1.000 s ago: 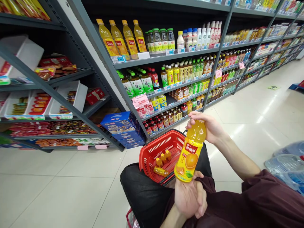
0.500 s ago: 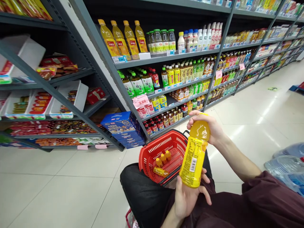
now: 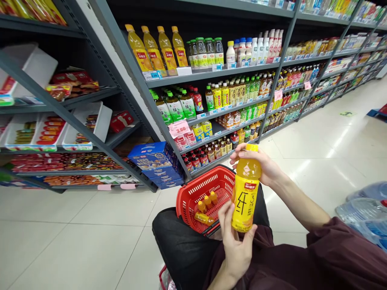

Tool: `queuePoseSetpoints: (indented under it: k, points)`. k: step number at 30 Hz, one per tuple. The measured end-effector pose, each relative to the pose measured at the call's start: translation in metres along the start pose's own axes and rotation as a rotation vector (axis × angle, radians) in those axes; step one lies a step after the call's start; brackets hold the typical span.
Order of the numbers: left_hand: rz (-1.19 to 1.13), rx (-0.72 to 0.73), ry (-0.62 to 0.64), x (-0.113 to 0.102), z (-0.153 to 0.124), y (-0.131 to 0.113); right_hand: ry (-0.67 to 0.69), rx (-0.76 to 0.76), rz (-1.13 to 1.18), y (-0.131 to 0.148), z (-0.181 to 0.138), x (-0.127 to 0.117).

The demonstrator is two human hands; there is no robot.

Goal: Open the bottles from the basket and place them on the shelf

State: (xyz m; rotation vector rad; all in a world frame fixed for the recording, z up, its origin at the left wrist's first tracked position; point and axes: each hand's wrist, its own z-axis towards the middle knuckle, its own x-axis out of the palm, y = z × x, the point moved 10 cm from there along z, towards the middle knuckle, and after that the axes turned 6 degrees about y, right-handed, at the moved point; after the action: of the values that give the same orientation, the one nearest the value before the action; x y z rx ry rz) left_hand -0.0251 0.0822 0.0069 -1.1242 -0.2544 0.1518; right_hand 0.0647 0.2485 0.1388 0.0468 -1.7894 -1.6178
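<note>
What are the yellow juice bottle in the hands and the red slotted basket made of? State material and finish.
Yellow juice bottle: likely clear plastic, glossy; the juice shows through above its printed label. Red slotted basket: seemingly moulded plastic, smooth, with a uniform slotted wall.

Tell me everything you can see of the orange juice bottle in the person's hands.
The orange juice bottle is clear plastic, full of orange liquid, with a yellow cap and a yellow label bearing a large dark character. It stands nearly upright above the lap, in front of the red basket. The right hand grips its neck and shoulder; the left hand supports the base, fingers along the label.
</note>
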Motion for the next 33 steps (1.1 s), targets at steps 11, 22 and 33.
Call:
queuePoseSetpoints:
  k: [11, 22, 33]
  points:
    - [0.536, 0.861, 0.037, -0.001, -0.01, -0.09, 0.037, 0.203, 0.148, -0.031, 0.007, -0.002]
    - [0.447, 0.831, 0.018, 0.007, -0.01, -0.099, 0.077, 0.12, 0.126, -0.04, 0.013, -0.004]
    - [0.381, 0.647, -0.007, 0.0, 0.007, -0.077, -0.13, 0.101, 0.158, -0.038, 0.014, -0.026]
